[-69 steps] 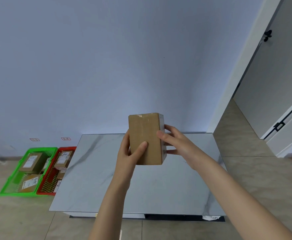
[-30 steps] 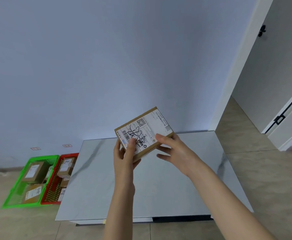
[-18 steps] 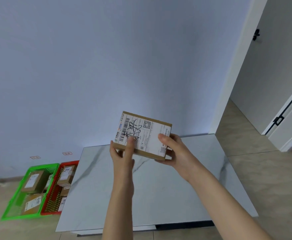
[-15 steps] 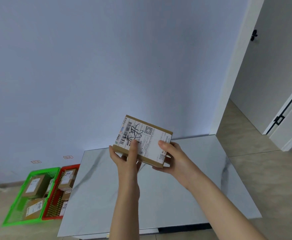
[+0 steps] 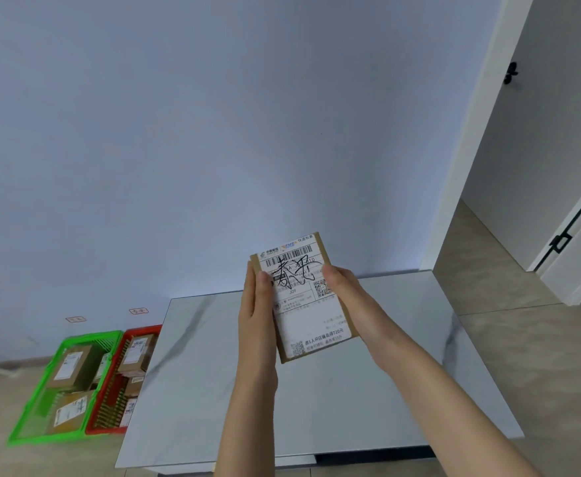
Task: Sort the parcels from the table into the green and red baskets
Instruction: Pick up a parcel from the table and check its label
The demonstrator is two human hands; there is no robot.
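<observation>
Above the table (image 5: 402,390), both hands clamp a labelled parcel (image 5: 308,304).
Left hand (image 5: 258,325) and right hand (image 5: 351,297) fingers press its long edges; stiff cardboard, likely light.

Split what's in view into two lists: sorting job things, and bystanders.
Job: parcel held in left hand and right hand; green basket; red basket; table.
Bystanders: door; wall labels.
</observation>
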